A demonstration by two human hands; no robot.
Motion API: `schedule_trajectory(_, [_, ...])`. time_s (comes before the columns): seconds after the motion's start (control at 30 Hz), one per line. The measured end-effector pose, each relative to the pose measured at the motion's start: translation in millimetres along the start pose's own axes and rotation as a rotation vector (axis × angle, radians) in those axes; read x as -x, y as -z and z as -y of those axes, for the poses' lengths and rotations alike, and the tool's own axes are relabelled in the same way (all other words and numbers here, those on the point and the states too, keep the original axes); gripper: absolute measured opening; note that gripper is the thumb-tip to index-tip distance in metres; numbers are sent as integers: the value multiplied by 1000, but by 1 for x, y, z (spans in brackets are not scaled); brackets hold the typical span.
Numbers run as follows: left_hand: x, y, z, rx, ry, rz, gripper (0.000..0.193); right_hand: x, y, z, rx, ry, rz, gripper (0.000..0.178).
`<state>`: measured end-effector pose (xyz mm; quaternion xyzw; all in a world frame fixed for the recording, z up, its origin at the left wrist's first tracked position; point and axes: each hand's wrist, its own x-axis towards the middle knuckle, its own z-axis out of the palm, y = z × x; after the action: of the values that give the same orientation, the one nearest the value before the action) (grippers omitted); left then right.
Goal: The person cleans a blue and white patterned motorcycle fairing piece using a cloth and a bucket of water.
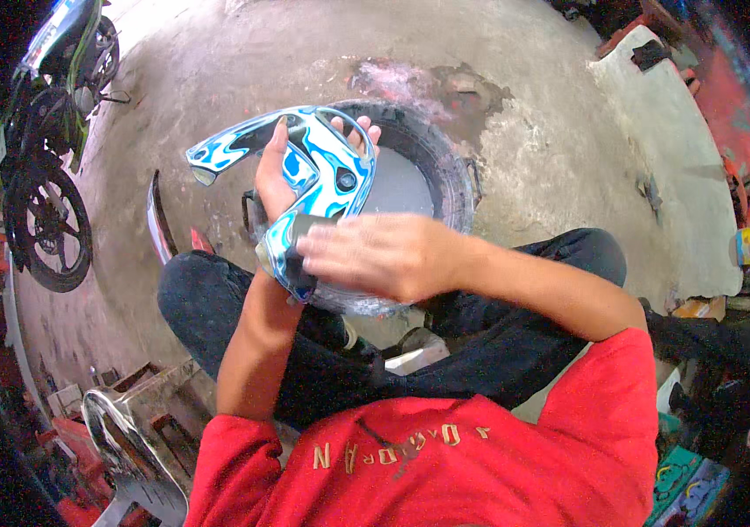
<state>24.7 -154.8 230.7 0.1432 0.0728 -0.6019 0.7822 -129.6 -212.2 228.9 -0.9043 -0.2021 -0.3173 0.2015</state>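
A curved plastic motorcycle body panel [336,180] with a blue, white and black swirl pattern hangs over a black tub [454,167]. My left hand [275,180] supports it from below, its thumb on the near side and its fingertips showing past the far edge. At the panel's near end, my right hand [384,255] lies across it with fingers pressed together, blurred by motion. Under those fingertips shows a dark grey sheet [312,225], perhaps sandpaper, partly hidden. Greyish water [403,189] fills the tub between my knees.
A motorcycle [50,193] stands at the left. On the floor by my left knee lies a curved dark and white panel [161,215]. A metal-framed seat [129,448] is at the lower left. A yellow and blue can [748,246] sits at the far right.
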Motion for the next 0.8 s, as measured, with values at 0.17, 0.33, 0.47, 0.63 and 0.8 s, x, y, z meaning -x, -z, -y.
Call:
schedule_trajectory(0.17, [7, 10, -7, -71, -13, 91, 60, 0, 10, -36, 271, -192, 29, 43])
schedule_trajectory(0.33, [1, 7, -8, 22, 69, 71, 59, 1, 0, -7, 208, 4, -9, 42])
schedule_trajectory(0.47, [-5, 15, -5, -172, -90, 112, 58, 6, 2, -29, 226, -232, -6, 43])
schedule_trajectory(0.63, [-4, 14, -8, -26, 38, 56, 61, 2, -6, -6, 206, -53, -7, 45])
schedule_trajectory(0.8, [2, 12, -4, -50, -63, -13, 58, 7, -8, -28, 307, -189, 5, 43])
